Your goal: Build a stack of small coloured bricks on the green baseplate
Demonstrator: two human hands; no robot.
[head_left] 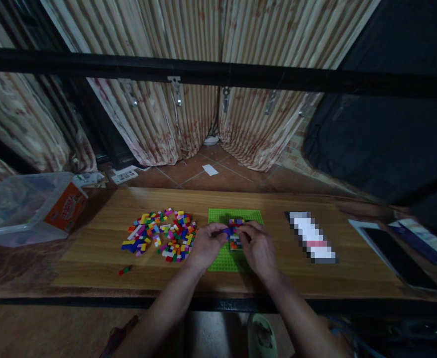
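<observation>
A bright green studded baseplate (218, 261) lies on the wooden board, with a small multicoloured brick structure (235, 243) standing on it. My left hand (208, 244) is over the plate's left side, thumb and fingers pinched on a small blue-purple brick (227, 231). From the right, my right hand (258, 244) reaches to the structure with its fingers closed against the bricks; whether it holds a separate piece is hidden. Left of the plate spreads a pile of loose toy bricks (177, 236) in many colours.
A red and green brick pair (125, 270) lies apart near the board's (91, 258) front left. A blurred-out phone-like object (311, 237) rests on the right. Beyond the edges are a clear plastic bin (20, 211) at left and a dark flat device (399, 258) at right.
</observation>
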